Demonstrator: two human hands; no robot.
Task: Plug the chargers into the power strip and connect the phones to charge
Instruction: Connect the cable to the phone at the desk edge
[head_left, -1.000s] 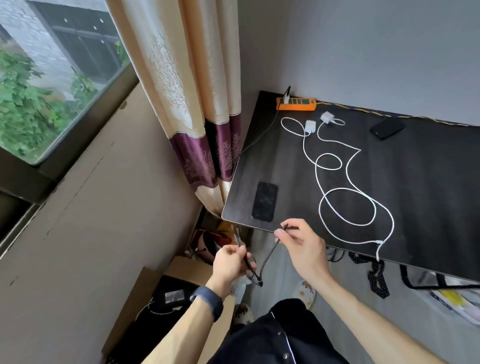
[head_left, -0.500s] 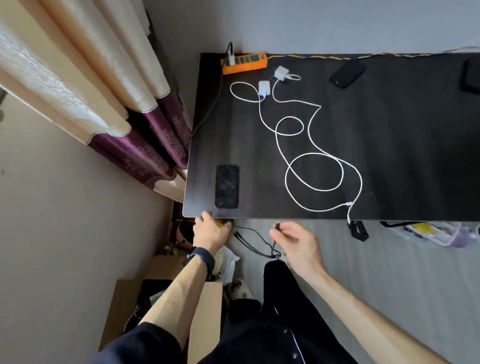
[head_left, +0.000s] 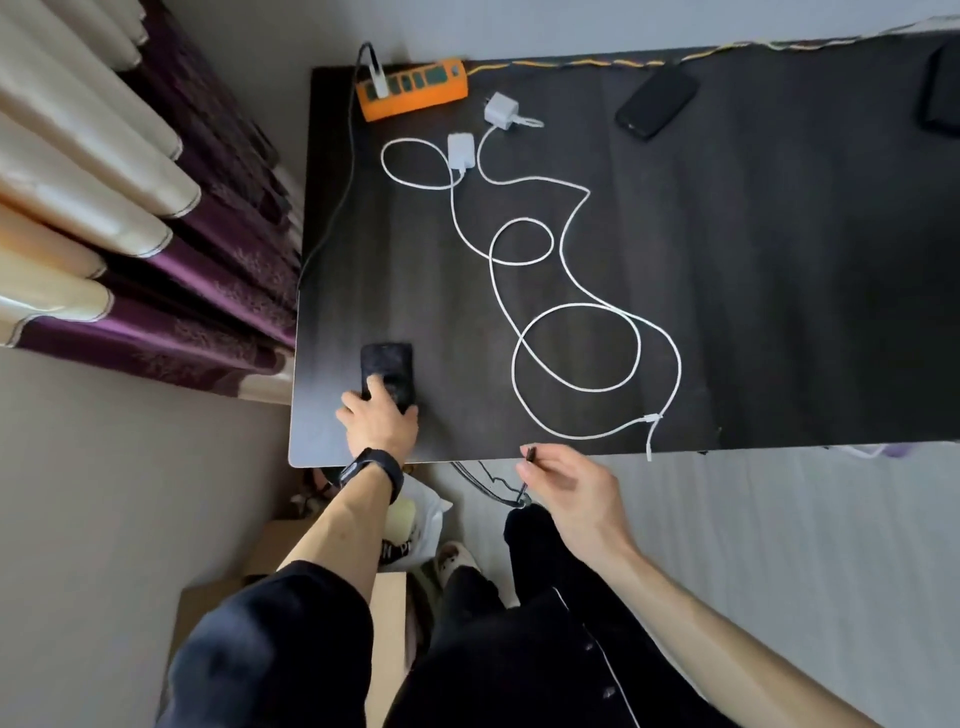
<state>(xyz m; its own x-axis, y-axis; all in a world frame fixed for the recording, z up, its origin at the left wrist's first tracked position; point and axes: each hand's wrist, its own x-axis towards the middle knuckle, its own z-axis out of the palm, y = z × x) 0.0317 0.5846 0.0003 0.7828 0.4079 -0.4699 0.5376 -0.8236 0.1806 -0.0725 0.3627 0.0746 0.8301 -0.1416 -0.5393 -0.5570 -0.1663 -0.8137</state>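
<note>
A black phone (head_left: 385, 361) lies near the front left corner of the dark table (head_left: 753, 291). My left hand (head_left: 381, 420) grips its near end, thumb and fingers around the sides. My right hand (head_left: 569, 480) pinches the plug end of a black cable (head_left: 530, 453) at the table's front edge. That cable loops below the edge and runs up the left side to a charger plugged into the orange power strip (head_left: 413, 88). Two white chargers (head_left: 461, 149) (head_left: 502, 110) lie unplugged beside the strip, their white cables (head_left: 576, 312) coiled across the table. A second black phone (head_left: 655, 101) lies at the back.
Another dark object (head_left: 943, 98) sits at the table's far right edge. Cream and purple curtains (head_left: 130, 218) hang to the left. A cardboard box (head_left: 332, 587) and a plastic bag (head_left: 415, 525) stand on the floor under the front edge.
The view has swung further over the table. My left hand rose from the table's front edge onto the near phone and took hold of it. My right hand kept the black cable end.
</note>
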